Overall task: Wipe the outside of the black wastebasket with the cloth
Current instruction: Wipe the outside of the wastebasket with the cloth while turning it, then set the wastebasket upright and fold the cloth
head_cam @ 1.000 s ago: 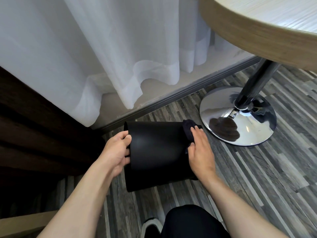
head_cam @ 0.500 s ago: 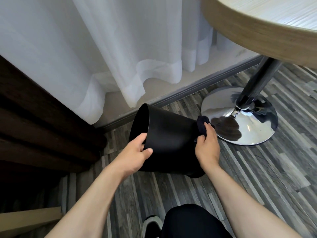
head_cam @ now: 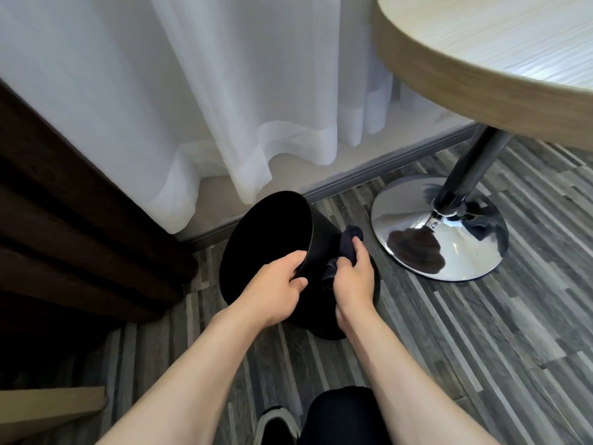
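The black wastebasket (head_cam: 324, 232) stands tilted on the striped floor, its open mouth turned up and to the left so I look into its dark inside. My left hand (head_cam: 276, 287) grips the near rim, fingers over the edge. My right hand (head_cam: 353, 277) presses a dark navy cloth (head_cam: 348, 244) against the basket's outer right wall. The basket's base and lower wall are hidden behind both hands.
A round wooden table (head_cam: 481, 62) on a dark pole (head_cam: 465, 184) with a chrome disc foot (head_cam: 414, 226) stands close on the right. White sheer curtains (head_cam: 199, 101) hang behind. Dark wood furniture (head_cam: 64, 236) borders the left. My knee and shoe (head_cam: 276, 425) are at the bottom.
The wastebasket has swung from lying on its side to tilted upright, mouth toward me. My left hand moved onto the rim. My right hand with the cloth slid down the outer wall.
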